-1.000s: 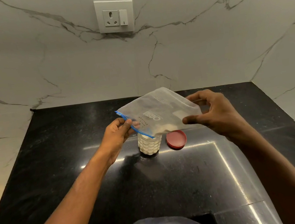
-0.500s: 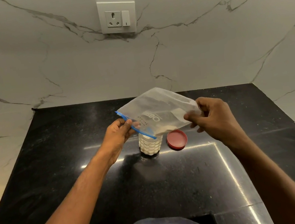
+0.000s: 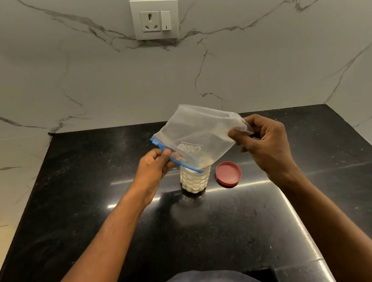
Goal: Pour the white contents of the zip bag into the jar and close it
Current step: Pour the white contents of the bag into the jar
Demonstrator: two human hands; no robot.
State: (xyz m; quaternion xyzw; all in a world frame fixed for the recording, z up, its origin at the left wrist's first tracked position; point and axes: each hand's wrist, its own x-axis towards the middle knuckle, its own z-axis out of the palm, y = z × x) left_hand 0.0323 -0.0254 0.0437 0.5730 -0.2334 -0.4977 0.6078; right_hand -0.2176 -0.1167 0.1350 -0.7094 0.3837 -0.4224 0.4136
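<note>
While tilted, crinkly bag [image 3: 200, 138] — ribbed jar [image 3: 195, 181]

A: Both hands are up over the black counter [image 3: 74, 204]; the left hand [image 3: 154, 168] pinches the zip bag [image 3: 200, 136] at its blue zip edge, the right hand [image 3: 265, 144] grips the opposite corner, held higher.

B: So the bag tilts down to the left; its low corner sits right over the mouth of the jar [image 3: 195, 182]; white contents fill the jar nearly to the top.

A: A little white is left inside the bag near that low corner; the red lid [image 3: 228, 173] lies flat just right of the jar, not touching it.

B: Marble wall behind; a socket [image 3: 155, 18] above.
</note>
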